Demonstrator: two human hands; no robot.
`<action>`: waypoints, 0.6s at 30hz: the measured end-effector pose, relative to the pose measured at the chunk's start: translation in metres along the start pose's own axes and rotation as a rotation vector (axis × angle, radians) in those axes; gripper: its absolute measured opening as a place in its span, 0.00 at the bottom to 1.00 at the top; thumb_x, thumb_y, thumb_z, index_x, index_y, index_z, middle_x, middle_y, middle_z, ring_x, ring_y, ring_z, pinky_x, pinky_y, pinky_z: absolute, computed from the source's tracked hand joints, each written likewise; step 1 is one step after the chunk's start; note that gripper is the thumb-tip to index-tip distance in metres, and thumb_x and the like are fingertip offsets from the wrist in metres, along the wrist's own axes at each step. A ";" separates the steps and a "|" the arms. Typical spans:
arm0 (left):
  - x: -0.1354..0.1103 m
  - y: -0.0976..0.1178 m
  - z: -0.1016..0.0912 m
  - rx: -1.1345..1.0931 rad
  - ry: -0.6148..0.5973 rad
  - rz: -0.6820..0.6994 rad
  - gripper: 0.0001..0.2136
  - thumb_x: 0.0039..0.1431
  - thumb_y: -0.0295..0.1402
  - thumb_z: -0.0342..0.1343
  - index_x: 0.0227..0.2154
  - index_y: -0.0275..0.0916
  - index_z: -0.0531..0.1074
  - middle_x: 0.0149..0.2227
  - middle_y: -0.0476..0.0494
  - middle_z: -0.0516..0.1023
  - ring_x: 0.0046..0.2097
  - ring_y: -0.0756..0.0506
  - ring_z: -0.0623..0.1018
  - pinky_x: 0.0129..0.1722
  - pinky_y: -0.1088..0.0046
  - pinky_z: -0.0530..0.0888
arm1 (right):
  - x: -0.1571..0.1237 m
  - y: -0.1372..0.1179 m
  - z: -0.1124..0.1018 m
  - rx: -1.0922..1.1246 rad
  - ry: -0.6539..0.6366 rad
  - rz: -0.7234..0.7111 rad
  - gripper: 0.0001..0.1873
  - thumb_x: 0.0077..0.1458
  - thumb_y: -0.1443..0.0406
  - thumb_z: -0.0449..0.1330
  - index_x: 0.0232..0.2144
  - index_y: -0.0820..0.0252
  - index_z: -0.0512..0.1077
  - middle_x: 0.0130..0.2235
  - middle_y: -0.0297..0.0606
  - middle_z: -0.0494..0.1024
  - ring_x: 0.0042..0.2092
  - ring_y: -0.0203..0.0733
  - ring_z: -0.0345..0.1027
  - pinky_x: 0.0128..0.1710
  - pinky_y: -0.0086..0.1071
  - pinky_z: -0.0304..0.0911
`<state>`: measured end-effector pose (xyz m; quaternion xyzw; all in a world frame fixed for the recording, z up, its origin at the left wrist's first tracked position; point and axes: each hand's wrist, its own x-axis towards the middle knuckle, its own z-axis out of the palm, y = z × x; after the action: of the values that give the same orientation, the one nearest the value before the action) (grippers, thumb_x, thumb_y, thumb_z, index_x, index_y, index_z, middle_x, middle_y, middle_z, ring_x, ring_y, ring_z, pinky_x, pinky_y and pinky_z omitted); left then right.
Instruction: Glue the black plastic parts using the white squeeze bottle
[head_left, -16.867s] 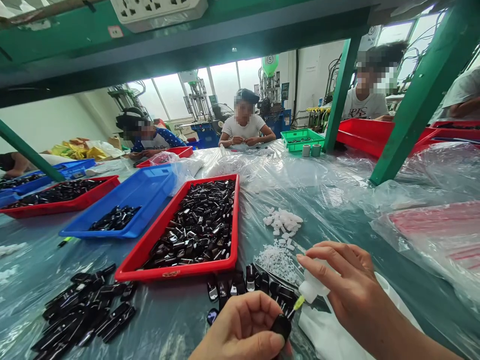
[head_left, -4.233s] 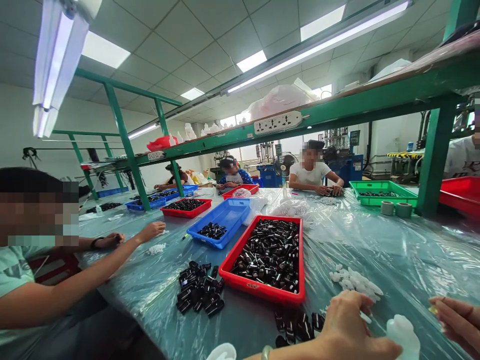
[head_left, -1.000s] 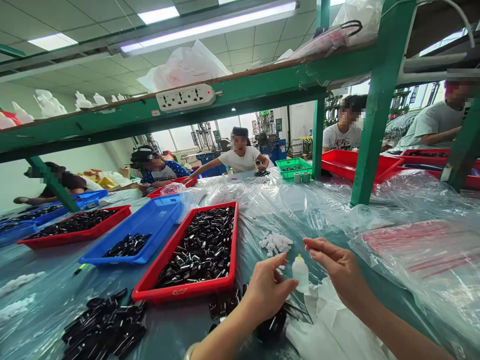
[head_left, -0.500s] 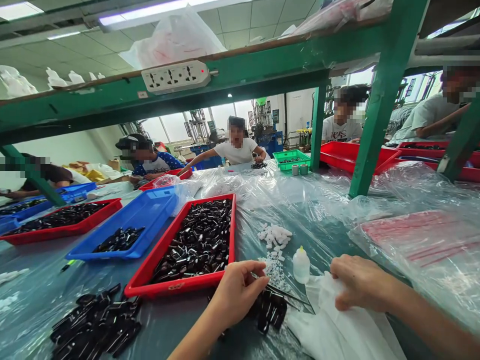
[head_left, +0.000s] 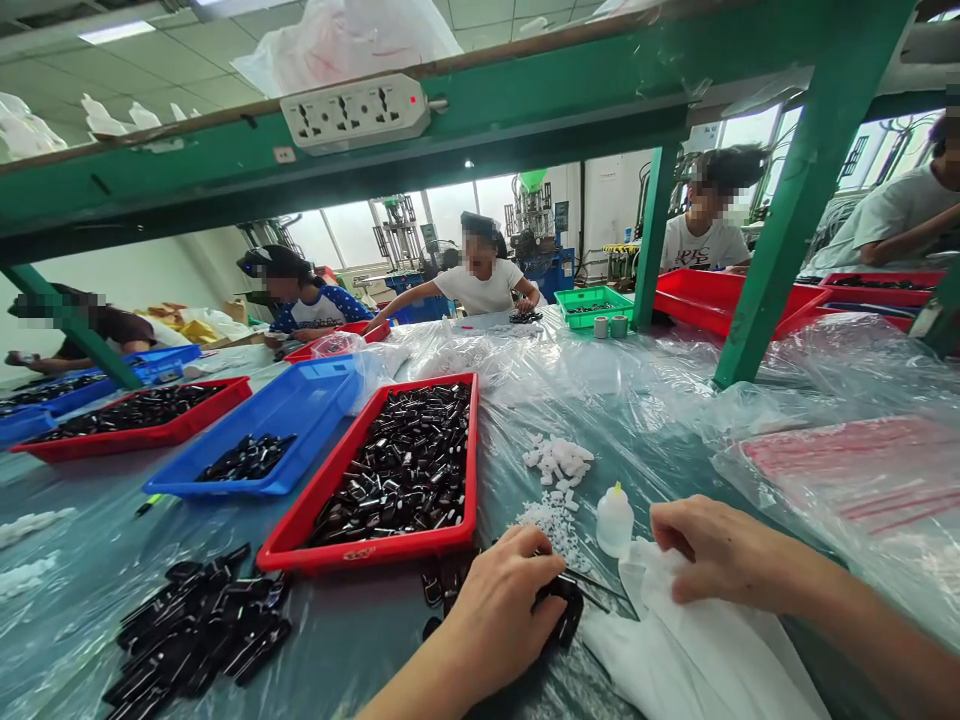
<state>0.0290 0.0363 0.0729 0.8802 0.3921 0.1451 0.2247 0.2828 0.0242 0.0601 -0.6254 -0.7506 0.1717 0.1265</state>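
Observation:
My left hand rests with curled fingers on a small cluster of glossy black plastic parts in front of the red tray; what its fingers grip is hidden. My right hand lies fingers-down on a white cloth, pinching it. A small white squeeze bottle with a yellow tip stands upright between the hands, untouched. Thin tweezers lie beside the black parts. White small pieces are heaped behind the bottle.
The red tray holds many black parts; a blue tray sits left of it, and a loose black pile lies near left. Clear plastic bags cover the right. Green shelf posts rise ahead. Other people sit across the table.
The bottle was set down and stands alone. My right hand dropped onto the white cloth; my left hand moved down onto the black parts. The view tilted slightly lower.

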 end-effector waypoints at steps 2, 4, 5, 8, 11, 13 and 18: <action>-0.001 0.002 0.002 0.046 -0.014 0.025 0.09 0.49 0.23 0.51 0.31 0.40 0.74 0.38 0.43 0.73 0.42 0.41 0.71 0.40 0.66 0.68 | 0.000 0.007 0.002 0.041 0.010 -0.022 0.14 0.35 0.65 0.61 0.30 0.53 0.70 0.32 0.33 0.74 0.35 0.45 0.68 0.30 0.31 0.58; -0.002 0.002 0.004 0.075 -0.021 0.041 0.10 0.48 0.21 0.49 0.28 0.38 0.73 0.38 0.42 0.72 0.42 0.40 0.71 0.39 0.65 0.68 | 0.000 0.013 0.005 0.075 0.020 -0.033 0.25 0.39 0.61 0.60 0.44 0.54 0.69 0.44 0.39 0.74 0.44 0.49 0.67 0.40 0.36 0.61; -0.001 0.001 0.006 0.081 -0.020 0.046 0.10 0.48 0.20 0.48 0.28 0.38 0.73 0.37 0.41 0.72 0.42 0.40 0.71 0.39 0.65 0.69 | 0.000 0.015 0.007 0.089 0.024 -0.034 0.29 0.41 0.59 0.60 0.49 0.55 0.67 0.49 0.42 0.72 0.49 0.52 0.65 0.45 0.38 0.60; 0.000 -0.002 0.010 0.060 0.006 0.045 0.11 0.50 0.19 0.47 0.29 0.37 0.73 0.37 0.41 0.72 0.41 0.42 0.71 0.40 0.66 0.69 | 0.001 0.016 0.013 0.114 0.034 -0.034 0.35 0.45 0.55 0.58 0.56 0.59 0.61 0.58 0.46 0.64 0.58 0.55 0.55 0.54 0.43 0.53; 0.002 -0.004 0.008 0.005 0.074 0.017 0.11 0.54 0.21 0.47 0.33 0.36 0.73 0.37 0.42 0.71 0.38 0.46 0.72 0.39 0.71 0.69 | 0.004 0.009 0.011 0.121 0.052 -0.021 0.30 0.47 0.53 0.57 0.52 0.59 0.64 0.54 0.46 0.67 0.56 0.54 0.57 0.52 0.42 0.55; 0.003 -0.003 0.003 -0.123 0.161 -0.026 0.09 0.56 0.25 0.49 0.34 0.36 0.74 0.35 0.43 0.70 0.33 0.49 0.71 0.33 0.75 0.69 | 0.005 0.003 0.006 0.111 0.055 0.007 0.16 0.49 0.56 0.55 0.38 0.59 0.70 0.42 0.43 0.74 0.45 0.51 0.66 0.42 0.39 0.60; 0.002 0.009 -0.002 -0.890 0.237 -0.264 0.05 0.49 0.31 0.59 0.27 0.34 0.71 0.24 0.49 0.69 0.26 0.51 0.70 0.26 0.77 0.68 | -0.005 -0.019 -0.009 0.135 -0.030 0.046 0.20 0.50 0.56 0.55 0.13 0.58 0.55 0.19 0.33 0.63 0.25 0.38 0.59 0.24 0.31 0.51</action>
<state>0.0351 0.0325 0.0791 0.6187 0.4232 0.3685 0.5498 0.2699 0.0174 0.0766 -0.6299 -0.7244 0.2343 0.1532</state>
